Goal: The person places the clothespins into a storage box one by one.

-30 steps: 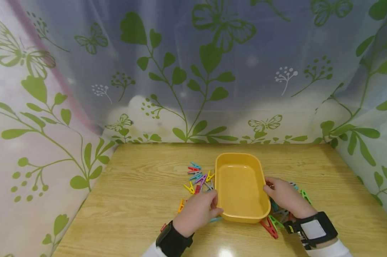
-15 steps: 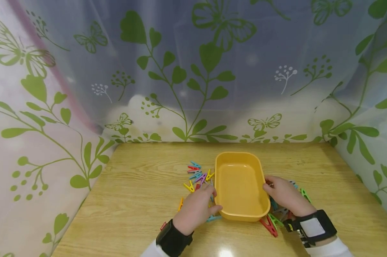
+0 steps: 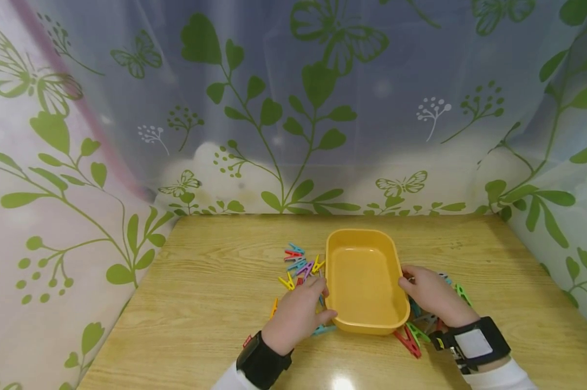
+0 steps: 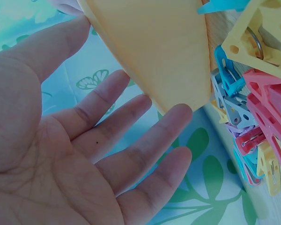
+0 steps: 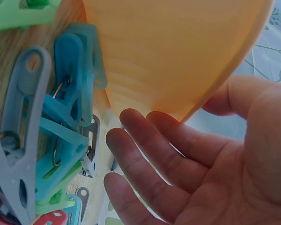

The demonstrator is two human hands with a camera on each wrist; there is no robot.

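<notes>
A yellow plastic tub (image 3: pixel 364 287) stands on the wooden table with nothing inside it. At its left side, my left hand (image 3: pixel 295 314) has its fingers spread, thumb and fingertips at the rim and outer wall; the left wrist view shows the fingers (image 4: pixel 126 159) fairly straight. My right hand (image 3: pixel 435 292) pinches the right rim, its thumb over the edge and fingers (image 5: pixel 154 159) against the outer wall. Colourful clothespins lie on both sides: a yellow clothespin (image 3: pixel 287 281) and a purple one (image 3: pixel 305 268) left, a red clothespin (image 3: pixel 408 344) right.
Several more clothespins, such as a green one (image 3: pixel 462 294) and a blue one (image 5: pixel 68 61), lie partly hidden beside the right hand. A leaf-patterned curtain (image 3: pixel 274 108) encloses the table (image 3: pixel 206 303) at the back and sides.
My left hand has loosened from the tub's rim, its fingers spreading and lifting slightly. The right hand keeps its hold, and the tub stays about where it was.
</notes>
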